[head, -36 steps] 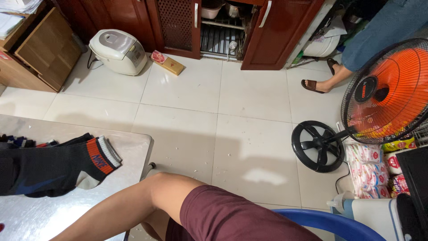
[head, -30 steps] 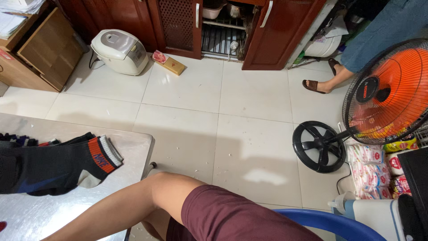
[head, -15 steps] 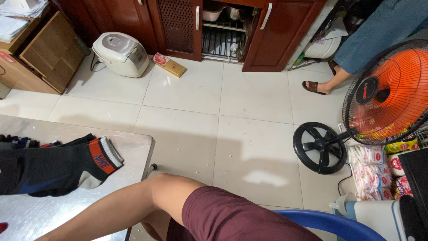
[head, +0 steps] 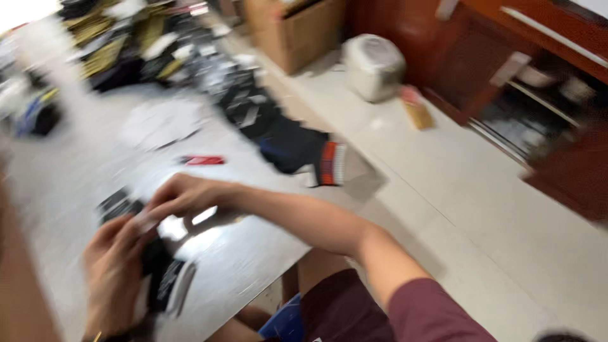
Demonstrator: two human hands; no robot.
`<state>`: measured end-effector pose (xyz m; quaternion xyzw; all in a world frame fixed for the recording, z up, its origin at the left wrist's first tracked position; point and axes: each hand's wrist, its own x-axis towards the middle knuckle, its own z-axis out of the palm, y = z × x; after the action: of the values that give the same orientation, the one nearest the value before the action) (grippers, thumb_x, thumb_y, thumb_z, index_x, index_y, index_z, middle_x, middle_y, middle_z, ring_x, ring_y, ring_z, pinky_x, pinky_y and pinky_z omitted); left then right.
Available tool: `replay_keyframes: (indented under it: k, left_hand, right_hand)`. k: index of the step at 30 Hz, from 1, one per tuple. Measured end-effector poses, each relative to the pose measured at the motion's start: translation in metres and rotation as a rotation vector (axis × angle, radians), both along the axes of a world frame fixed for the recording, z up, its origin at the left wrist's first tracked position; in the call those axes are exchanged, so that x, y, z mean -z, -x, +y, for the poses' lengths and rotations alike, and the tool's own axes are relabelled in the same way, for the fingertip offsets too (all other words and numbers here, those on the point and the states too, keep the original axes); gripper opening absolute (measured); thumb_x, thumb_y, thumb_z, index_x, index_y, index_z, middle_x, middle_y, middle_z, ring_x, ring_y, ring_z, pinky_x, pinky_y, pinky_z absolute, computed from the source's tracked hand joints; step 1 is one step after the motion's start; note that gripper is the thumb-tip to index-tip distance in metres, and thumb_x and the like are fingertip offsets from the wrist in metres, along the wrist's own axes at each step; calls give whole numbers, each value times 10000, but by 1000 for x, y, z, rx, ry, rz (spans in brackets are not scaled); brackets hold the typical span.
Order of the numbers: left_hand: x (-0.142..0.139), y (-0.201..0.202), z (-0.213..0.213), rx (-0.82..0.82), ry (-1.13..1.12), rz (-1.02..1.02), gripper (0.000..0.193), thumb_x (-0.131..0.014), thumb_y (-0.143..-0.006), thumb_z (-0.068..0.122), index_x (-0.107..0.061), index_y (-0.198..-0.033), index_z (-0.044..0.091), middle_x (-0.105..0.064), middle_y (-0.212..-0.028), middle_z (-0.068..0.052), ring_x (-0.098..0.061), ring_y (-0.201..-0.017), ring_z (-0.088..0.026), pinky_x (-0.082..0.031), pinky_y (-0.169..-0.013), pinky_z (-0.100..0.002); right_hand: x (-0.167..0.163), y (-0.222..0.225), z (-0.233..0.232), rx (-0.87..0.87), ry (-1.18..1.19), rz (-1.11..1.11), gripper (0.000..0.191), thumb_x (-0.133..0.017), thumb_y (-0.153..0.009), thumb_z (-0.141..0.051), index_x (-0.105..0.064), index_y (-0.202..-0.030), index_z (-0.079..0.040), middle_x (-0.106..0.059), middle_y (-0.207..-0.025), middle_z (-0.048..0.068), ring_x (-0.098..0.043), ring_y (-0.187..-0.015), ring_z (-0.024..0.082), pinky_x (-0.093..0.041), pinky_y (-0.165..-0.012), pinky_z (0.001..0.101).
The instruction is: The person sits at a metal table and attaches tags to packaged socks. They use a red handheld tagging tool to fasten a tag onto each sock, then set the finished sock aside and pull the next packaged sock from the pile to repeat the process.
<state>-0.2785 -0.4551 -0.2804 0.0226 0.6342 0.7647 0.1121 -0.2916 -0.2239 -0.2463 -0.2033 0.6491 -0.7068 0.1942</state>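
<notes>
Two hands [head: 114,272], one rice cooker [head: 373,66] (socks uncountable, blurred).

— What do you have on your arms in this blurred view from your head camera?

— Your right arm is bare from the hand [head: 190,195] up past the elbow; a short maroon sleeve [head: 437,313] covers only your upper arm and shoulder.

— And your left side?

— Your left hand [head: 114,275] is bare too, with a dark band [head: 120,332] at the wrist and a small yellowish glint beside it; the blur hides what it is.

— Anything lower down?

— Maroon shorts [head: 339,307] of the same shade as the sleeve, with your knee bare below them.
</notes>
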Motion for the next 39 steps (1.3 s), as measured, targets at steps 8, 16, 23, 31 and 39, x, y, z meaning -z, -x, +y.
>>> replay_keyframes:
  k: [8,16,23,31,39]
  left_hand:
    - [-9,32,-1,8,-238,-5,177,-711,-1001,76,-668,-1127,-40,-697,-973,-105,-667,-792,-121,-514,-625,-184]
    - [-21,38,-18,-3,-214,50,150,-697,-976,108,-680,-1065,-11,-728,-946,-95,-722,-793,-141,-621,-709,-234]
    - [-24,40,-26,-199,293,427,126,-739,-983,132,-725,-987,7,-715,-895,-72,-682,-770,-127,-555,-687,-233]
    - [-25,34,-26,-184,840,724,206,-830,-894,167,-707,-833,14,-672,-813,-104,-654,-722,-238,-526,-659,-364]
    - [-25,26,-16,-273,934,774,212,-823,-884,162,-652,-905,38,-650,-914,-96,-662,-729,-261,-521,-626,-398]
  right_hand:
    - [8,38,3,-24,-53,-4,260,-749,-984,-259,-787,-1011,-3,-670,-801,9,-571,-697,65,-456,-591,230]
    - [1,44,-16,52,-73,-90,213,-723,-995,-216,-777,-1037,-15,-688,-793,1,-589,-651,44,-449,-550,199]
    - [9,59,-20,295,70,-308,148,-690,-966,-145,-728,-1018,-12,-754,-885,98,-730,-717,125,-600,-601,246]
    - [1,72,4,466,-242,75,178,-710,-987,-144,-746,-1045,21,-747,-798,121,-712,-610,126,-591,-529,250]
    - [-9,53,-24,347,-194,-135,189,-739,-940,-128,-742,-1031,37,-745,-772,100,-719,-595,136,-599,-536,259]
